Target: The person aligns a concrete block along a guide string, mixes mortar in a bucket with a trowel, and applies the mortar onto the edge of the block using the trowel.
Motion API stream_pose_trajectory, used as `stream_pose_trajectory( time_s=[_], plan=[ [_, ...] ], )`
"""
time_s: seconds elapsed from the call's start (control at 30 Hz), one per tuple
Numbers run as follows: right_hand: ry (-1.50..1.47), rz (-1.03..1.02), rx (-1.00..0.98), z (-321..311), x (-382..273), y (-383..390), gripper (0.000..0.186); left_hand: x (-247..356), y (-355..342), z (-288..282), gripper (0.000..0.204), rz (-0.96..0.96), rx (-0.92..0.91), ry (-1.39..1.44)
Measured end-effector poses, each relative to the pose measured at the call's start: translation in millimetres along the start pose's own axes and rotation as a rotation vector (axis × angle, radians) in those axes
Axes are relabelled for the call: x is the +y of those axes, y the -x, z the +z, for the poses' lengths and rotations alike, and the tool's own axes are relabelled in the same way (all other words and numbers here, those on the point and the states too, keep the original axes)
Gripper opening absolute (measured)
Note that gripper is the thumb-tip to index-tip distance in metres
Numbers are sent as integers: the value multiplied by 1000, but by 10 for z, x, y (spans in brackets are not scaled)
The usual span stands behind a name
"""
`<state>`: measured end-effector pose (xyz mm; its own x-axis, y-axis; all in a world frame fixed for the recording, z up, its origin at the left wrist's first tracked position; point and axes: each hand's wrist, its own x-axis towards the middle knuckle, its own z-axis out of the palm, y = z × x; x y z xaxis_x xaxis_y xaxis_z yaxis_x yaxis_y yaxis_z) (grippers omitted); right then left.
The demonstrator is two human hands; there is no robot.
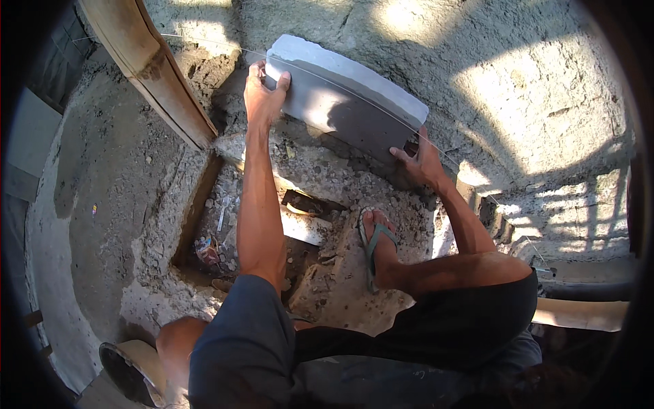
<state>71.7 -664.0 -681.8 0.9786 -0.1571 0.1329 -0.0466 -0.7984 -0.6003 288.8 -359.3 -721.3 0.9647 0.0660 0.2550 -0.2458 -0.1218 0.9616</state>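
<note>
A long grey concrete block (320, 102) stands against the rough wall, its upper side pale and its near face darker, with patches of sun and shadow. My left hand (264, 99) grips the block's left end, thumb on the near face. At the lower right end, my right hand (421, 162) holds it too, thumb toward the near face and the other fingers partly hidden. A thin taut string (347, 88) crosses the block lengthwise near its upper edge. Wet-looking mortar (368, 160) lies along the block's foot.
A bamboo post (153, 71) rises at the upper left. Below the block is a rubble-filled pit with a raised rim (194, 204). My sandalled foot (380, 238) rests on its right side. A bucket (133, 371) lies at the lower left. The rough plastered wall (538, 102) extends right.
</note>
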Motion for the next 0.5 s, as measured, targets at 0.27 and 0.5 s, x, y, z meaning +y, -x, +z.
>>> stream_pose_trajectory(
  time_s=[0.27, 0.5],
  plan=[
    [44, -73, 66, 52, 277, -1, 79, -126, 8, 125, 44, -40, -117, 7],
    [-105, 119, 59, -38, 226, 62, 82, -91, 84, 90, 40, -60, -174, 242]
  ],
)
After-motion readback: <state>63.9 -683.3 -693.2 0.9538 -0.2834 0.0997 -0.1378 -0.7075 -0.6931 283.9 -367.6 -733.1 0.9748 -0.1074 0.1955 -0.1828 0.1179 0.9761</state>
